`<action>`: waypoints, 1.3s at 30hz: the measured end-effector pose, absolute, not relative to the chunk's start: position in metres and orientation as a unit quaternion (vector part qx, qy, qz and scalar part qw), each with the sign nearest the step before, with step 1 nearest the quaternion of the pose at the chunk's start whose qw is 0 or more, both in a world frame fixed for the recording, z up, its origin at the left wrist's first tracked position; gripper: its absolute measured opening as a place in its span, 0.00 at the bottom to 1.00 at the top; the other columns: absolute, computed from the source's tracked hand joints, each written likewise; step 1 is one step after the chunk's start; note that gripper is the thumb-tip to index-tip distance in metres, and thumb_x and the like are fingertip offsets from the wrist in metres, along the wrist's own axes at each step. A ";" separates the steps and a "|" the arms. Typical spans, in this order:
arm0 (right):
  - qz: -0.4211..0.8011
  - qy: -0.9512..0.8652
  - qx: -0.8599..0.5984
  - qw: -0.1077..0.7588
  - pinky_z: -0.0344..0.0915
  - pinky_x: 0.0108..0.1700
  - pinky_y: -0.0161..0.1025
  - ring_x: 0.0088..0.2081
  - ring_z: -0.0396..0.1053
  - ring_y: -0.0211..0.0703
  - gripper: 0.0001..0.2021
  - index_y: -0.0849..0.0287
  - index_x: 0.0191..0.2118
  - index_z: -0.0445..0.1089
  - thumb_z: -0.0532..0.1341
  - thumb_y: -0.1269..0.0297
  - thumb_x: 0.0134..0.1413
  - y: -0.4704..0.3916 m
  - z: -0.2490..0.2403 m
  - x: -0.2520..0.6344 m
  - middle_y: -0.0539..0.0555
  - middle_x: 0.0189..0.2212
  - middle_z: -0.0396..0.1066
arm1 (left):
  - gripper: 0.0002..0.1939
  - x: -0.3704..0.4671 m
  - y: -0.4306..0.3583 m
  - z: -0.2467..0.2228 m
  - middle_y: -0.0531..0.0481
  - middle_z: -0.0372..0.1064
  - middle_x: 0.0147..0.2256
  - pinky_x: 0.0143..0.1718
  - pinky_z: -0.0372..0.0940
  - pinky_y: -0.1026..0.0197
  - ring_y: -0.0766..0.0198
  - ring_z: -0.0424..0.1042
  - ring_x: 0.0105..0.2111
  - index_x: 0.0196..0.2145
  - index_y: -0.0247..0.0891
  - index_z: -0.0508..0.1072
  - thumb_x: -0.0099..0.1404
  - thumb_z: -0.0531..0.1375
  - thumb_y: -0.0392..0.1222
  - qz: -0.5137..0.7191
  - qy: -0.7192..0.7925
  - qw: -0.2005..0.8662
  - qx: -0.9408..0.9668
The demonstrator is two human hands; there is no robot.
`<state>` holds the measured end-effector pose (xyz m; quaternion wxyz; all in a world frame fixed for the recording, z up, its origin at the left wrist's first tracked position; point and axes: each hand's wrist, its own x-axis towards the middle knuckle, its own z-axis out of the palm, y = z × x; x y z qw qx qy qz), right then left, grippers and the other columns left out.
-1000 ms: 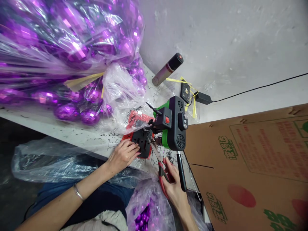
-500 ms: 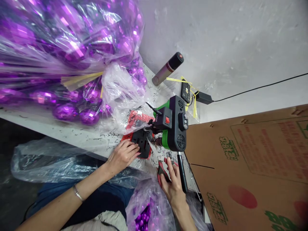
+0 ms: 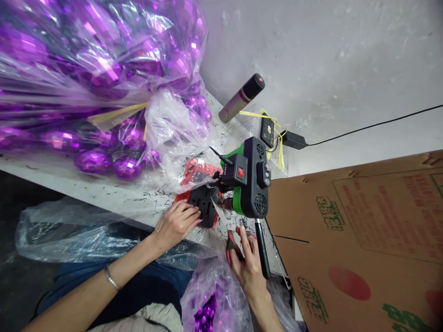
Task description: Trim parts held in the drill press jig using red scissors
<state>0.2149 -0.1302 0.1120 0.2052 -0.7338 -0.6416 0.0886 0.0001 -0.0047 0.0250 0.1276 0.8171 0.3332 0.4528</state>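
My left hand (image 3: 178,222) lies with its fingers along the black slotted base plate (image 3: 206,216) of a small drill press, fingertips on the plate's near part. No object shows under those fingers. In my right hand (image 3: 251,265) is a pair of pliers (image 3: 234,244) with red and dark handles, which are spread apart. The pliers' jaws point toward the base. Above the plate stands the green and black drill press (image 3: 254,177) with a red switch; its black lever handle (image 3: 262,251) hangs close beside my right hand. Red material (image 3: 194,171) lies beneath the base.
Plastic bags of shiny purple balls (image 3: 93,159) fill the table's left side. A tumbler (image 3: 241,98) and a black power adapter (image 3: 293,139) sit near the wall. A large cardboard box (image 3: 346,221) stands at right. Another bag of purple pieces (image 3: 207,313) hangs below. Dark shavings litter the white tabletop (image 3: 148,200).
Almost nothing differs. Both hands keep their places, my left on the base plate and my right around the pliers; the view has shifted only very slightly.
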 end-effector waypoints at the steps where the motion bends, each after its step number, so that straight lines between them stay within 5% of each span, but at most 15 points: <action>1: 0.090 -0.640 -0.735 0.207 0.66 0.58 0.55 0.53 0.71 0.53 0.26 0.53 0.61 0.66 0.60 0.66 0.55 -0.130 0.111 0.214 0.60 0.52 0.73 | 0.07 0.000 -0.005 0.025 0.48 0.77 0.38 0.46 0.69 0.54 0.60 0.72 0.39 0.40 0.35 0.77 0.67 0.60 0.37 0.453 0.333 0.128 0.817; 9: 0.371 -0.507 -0.745 0.224 0.66 0.57 0.54 0.56 0.69 0.57 0.28 0.55 0.58 0.69 0.68 0.58 0.50 -0.118 0.127 0.221 0.60 0.56 0.70 | 0.07 0.001 -0.005 0.025 0.48 0.77 0.38 0.46 0.69 0.54 0.60 0.72 0.39 0.41 0.35 0.77 0.67 0.60 0.37 0.454 0.333 0.129 0.816; 18: 0.069 -0.650 -0.732 0.192 0.65 0.58 0.54 0.52 0.72 0.52 0.25 0.53 0.61 0.65 0.60 0.65 0.57 -0.128 0.115 0.214 0.60 0.52 0.73 | 0.07 0.001 -0.005 0.025 0.48 0.77 0.38 0.46 0.69 0.54 0.61 0.73 0.39 0.41 0.37 0.77 0.67 0.60 0.37 0.450 0.334 0.126 0.819; 26: 0.386 -0.473 -0.755 0.241 0.64 0.59 0.54 0.57 0.68 0.57 0.30 0.55 0.58 0.69 0.69 0.56 0.47 -0.117 0.127 0.212 0.59 0.57 0.70 | 0.07 0.000 -0.005 0.025 0.48 0.77 0.38 0.46 0.69 0.53 0.60 0.72 0.39 0.41 0.36 0.77 0.67 0.60 0.37 0.448 0.334 0.130 0.819; 33: 0.125 -0.604 -0.760 0.207 0.61 0.61 0.54 0.55 0.69 0.53 0.25 0.54 0.60 0.67 0.60 0.61 0.55 -0.128 0.115 0.214 0.59 0.54 0.72 | 0.07 0.000 -0.005 0.026 0.48 0.77 0.38 0.46 0.69 0.53 0.60 0.72 0.39 0.40 0.35 0.77 0.67 0.60 0.37 0.451 0.334 0.122 0.819; 39: 0.264 -0.530 -0.770 0.237 0.69 0.54 0.50 0.54 0.71 0.55 0.29 0.55 0.59 0.68 0.66 0.56 0.51 -0.120 0.121 0.210 0.59 0.54 0.72 | 0.07 0.000 -0.005 0.024 0.48 0.77 0.39 0.46 0.69 0.52 0.60 0.73 0.39 0.41 0.37 0.77 0.67 0.59 0.36 0.448 0.333 0.123 0.821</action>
